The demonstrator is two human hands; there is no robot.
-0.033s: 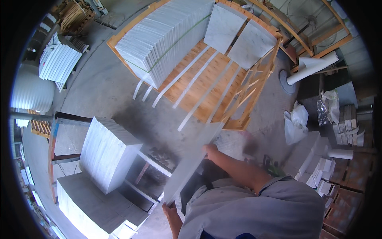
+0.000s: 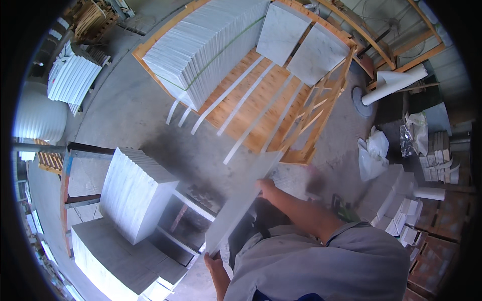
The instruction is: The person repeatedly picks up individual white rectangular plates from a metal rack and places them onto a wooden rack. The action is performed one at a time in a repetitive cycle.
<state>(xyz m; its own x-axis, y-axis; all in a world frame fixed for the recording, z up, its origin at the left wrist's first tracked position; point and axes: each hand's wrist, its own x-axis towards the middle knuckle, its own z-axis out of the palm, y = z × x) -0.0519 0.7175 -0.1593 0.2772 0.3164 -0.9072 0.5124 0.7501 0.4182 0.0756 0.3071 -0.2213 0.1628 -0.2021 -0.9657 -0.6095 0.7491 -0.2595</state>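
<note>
While the left hand (image 2: 214,264) grips the slab (image 2: 235,210) by its near end, the right hand (image 2: 266,188) grips its right edge | slab: in front of the body (image 2: 321,261), far end by the crate (image 2: 255,108), can't tell if they touch | small stack (image 2: 138,195): left of the slab | big stack (image 2: 211,47): in the crate

We've got the pale slab (image 2: 236,215) tilted in both hands: left hand (image 2: 214,262) on its lower end, right hand (image 2: 266,188) on its right edge farther up. Upper end overlaps our view of the wooden crate (image 2: 269,120); can't tell if they touch. Crate holds a strapped slab row (image 2: 201,50), two marbled slabs (image 2: 283,32), white strips (image 2: 250,128). Slab stack (image 2: 135,195) to our left, white bag (image 2: 374,153) right.
</note>
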